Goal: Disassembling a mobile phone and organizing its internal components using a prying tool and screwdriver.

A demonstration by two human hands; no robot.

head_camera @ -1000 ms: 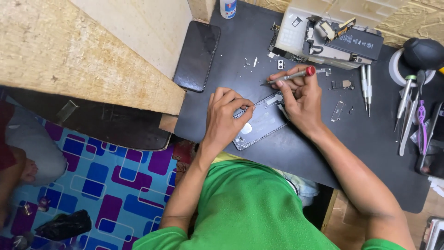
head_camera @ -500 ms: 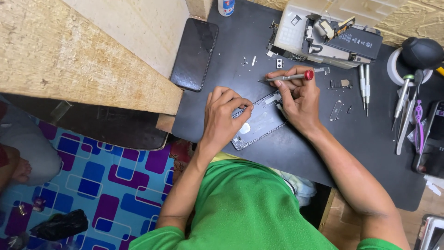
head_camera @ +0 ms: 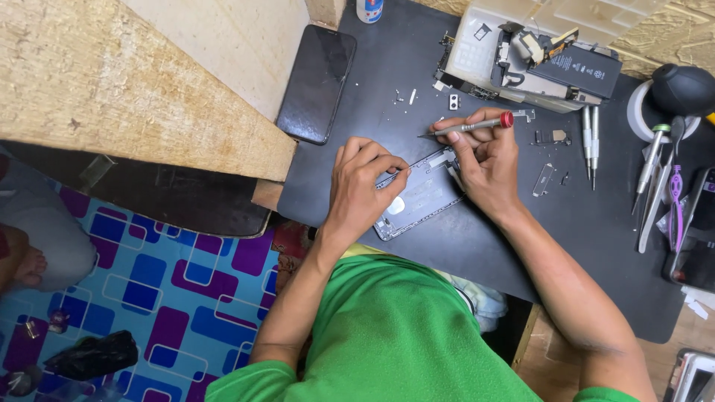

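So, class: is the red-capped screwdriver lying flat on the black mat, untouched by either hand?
No: the right hand holds the red-capped screwdriver in its fingers above the opened phone, clear of the black mat.
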